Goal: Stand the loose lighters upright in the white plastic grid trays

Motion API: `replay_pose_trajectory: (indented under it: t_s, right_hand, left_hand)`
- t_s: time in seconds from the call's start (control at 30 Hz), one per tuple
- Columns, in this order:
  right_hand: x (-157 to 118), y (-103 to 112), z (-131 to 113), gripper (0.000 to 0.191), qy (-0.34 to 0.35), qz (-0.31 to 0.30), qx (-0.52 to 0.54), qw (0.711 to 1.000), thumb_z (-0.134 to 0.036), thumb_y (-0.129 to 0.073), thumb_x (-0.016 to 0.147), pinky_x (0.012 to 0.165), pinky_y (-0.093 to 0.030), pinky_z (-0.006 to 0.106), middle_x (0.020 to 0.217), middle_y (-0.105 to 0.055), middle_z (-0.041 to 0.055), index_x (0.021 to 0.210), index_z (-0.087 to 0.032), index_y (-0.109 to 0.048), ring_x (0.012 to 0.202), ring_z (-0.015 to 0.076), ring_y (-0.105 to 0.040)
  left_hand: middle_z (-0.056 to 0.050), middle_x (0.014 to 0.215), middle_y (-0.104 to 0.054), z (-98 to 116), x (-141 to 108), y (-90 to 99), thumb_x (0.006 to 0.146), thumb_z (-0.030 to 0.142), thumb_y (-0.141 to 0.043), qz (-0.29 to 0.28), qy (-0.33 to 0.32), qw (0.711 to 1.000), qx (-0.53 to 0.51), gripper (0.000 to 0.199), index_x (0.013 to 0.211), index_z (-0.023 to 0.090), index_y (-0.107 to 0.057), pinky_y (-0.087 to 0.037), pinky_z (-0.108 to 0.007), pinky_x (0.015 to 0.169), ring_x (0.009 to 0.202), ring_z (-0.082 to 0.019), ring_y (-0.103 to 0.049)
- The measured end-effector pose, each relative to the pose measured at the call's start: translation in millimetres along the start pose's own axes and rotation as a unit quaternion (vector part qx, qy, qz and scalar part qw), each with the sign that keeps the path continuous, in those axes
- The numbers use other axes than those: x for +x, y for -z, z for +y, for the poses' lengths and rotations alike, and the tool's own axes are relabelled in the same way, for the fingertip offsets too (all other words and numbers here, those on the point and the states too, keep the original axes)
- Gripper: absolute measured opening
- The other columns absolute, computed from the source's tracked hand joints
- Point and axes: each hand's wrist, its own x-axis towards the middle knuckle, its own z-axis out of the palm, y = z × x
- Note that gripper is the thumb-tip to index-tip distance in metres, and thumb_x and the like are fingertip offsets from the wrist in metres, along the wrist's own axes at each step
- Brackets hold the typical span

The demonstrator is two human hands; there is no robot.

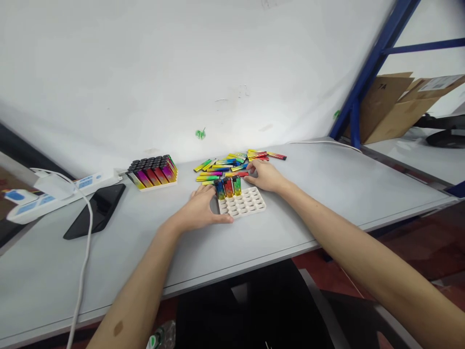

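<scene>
A white slotted tray (pixel 250 207) lies on the table in front of me, with blue, red and green lighters (pixel 228 188) upright along its far left edge. My left hand (pixel 199 207) grips the tray's left side, its thumb along the near edge and the fingers bent behind the left end. Just beyond the far right corner, my right hand (pixel 267 175) has thumb and fingertips closed around the red end of a lying red-and-yellow lighter (pixel 237 174). Behind it spreads a loose pile of shiny multicoloured lighters (pixel 221 163).
To the left stands a second tray (pixel 160 186) filled with black-topped lighters (pixel 154 170). A black phone (pixel 96 211), a power strip (pixel 60 196) and a white cable (pixel 84 261) lie further left. A white wall rises behind; a blue frame (pixel 355 116) and cardboard boxes (pixel 399 109) stand right.
</scene>
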Motion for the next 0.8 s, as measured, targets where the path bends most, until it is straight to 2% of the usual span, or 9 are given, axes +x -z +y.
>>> replay_pose_trajectory:
  t_s: [0.1,0.2,0.27,0.37,0.43,0.53,0.63,0.73,0.8]
  right_hand:
    - [-0.5,0.6,-1.0,0.029,0.001,-0.013,-0.004,1.0,-0.035,-0.069,0.087,0.087,-0.046,0.037,0.101,-0.071,0.0081,0.112,-0.019,-0.068,0.1,0.0268,-0.061]
    - [-1.5,2.7,-4.8,0.018,-0.01,-0.014,0.002,1.0,-0.033,-0.069,0.086,0.083,-0.045,0.036,0.098,-0.071,0.009,0.098,-0.019,-0.07,0.098,0.026,-0.061]
    - [-2.3,4.8,-8.5,0.015,-0.028,-0.012,0.051,0.998,-0.034,-0.067,0.088,0.078,-0.045,0.034,0.094,-0.071,0.008,0.088,-0.018,-0.067,0.09,0.0233,-0.062]
    - [-2.2,8.0,-14.3,0.024,-0.065,0.021,0.182,0.981,-0.04,-0.061,0.092,0.073,-0.046,0.031,0.086,-0.07,0.0049,0.082,-0.019,-0.062,0.081,0.019,-0.062]
    - [-0.9,9.5,-18.0,0.027,-0.087,0.068,0.309,0.945,-0.046,-0.062,0.092,0.074,-0.049,0.03,0.085,-0.07,0.0034,0.084,-0.02,-0.058,0.079,0.0167,-0.063]
    - [1.2,12.3,-22.7,0.037,-0.137,0.122,0.502,0.845,-0.056,-0.065,0.089,0.066,-0.052,0.027,0.076,-0.067,-0.0018,0.089,-0.023,-0.048,0.068,0.0133,-0.062]
    - [2.2,17.1,-25.5,0.043,-0.183,0.15,0.592,0.77,-0.062,-0.066,0.087,0.044,-0.039,0.02,0.064,-0.056,-0.0084,0.09,-0.026,-0.043,0.048,0.0093,-0.048]
    - [2.3,21.2,-27.0,0.03,-0.223,0.119,0.624,0.739,-0.05,-0.062,0.094,0.036,-0.024,0.018,0.059,-0.047,-0.0088,0.088,-0.024,-0.048,0.041,0.0068,-0.035]
    - [1.9,21.9,-28.9,0.018,-0.259,0.098,0.613,0.74,-0.033,-0.062,0.095,0.037,-0.029,0.019,0.061,-0.05,-0.0061,0.085,-0.021,-0.053,0.043,0.0071,-0.04]
  left_hand:
    - [-0.012,0.126,-0.059,0.7,-0.1,0.3,0.064,0.068,-0.078,0.001,0.001,1.0,0.001,0.083,0.132,0.023,-0.058,-0.04,-0.051,0.108,0.121,-0.036,-0.051]
    - [-0.013,0.127,-0.059,0.7,0.1,0.3,0.063,0.069,-0.078,0.0,0.004,1.0,0.0,0.085,0.132,0.023,-0.058,-0.04,-0.051,0.107,0.122,-0.037,-0.05]
    - [-0.012,0.128,-0.059,0.0,0.5,-0.1,0.063,0.069,-0.078,0.002,0.001,1.0,-0.001,0.085,0.132,0.024,-0.058,-0.04,-0.051,0.107,0.122,-0.037,-0.05]
    - [-0.012,0.129,-0.06,-1.2,1.2,-0.8,0.063,0.069,-0.078,0.004,-0.005,1.0,0.0,0.084,0.132,0.024,-0.058,-0.039,-0.052,0.108,0.122,-0.037,-0.05]
    - [-0.013,0.128,-0.059,-1.4,1.5,-0.9,0.064,0.069,-0.078,0.0,-0.003,1.0,0.001,0.084,0.131,0.023,-0.058,-0.038,-0.051,0.108,0.122,-0.037,-0.049]
    - [-0.013,0.125,-0.06,-1.0,1.8,-0.5,0.063,0.071,-0.076,-0.006,0.003,1.0,0.006,0.083,0.128,0.022,-0.06,-0.04,-0.051,0.106,0.12,-0.037,-0.05]
    - [-0.013,0.122,-0.059,-0.8,1.9,-0.1,0.064,0.072,-0.075,-0.009,0.001,1.0,0.012,0.081,0.126,0.021,-0.06,-0.04,-0.05,0.105,0.118,-0.036,-0.05]
    - [-0.012,0.12,-0.06,-0.8,1.8,-0.2,0.064,0.071,-0.076,-0.006,0.0,1.0,0.01,0.08,0.125,0.021,-0.06,-0.041,-0.05,0.105,0.118,-0.036,-0.05]
    - [-0.012,0.119,-0.06,-0.7,1.6,-0.4,0.063,0.07,-0.077,-0.002,0.002,1.0,0.009,0.08,0.124,0.022,-0.06,-0.041,-0.051,0.105,0.117,-0.036,-0.051]
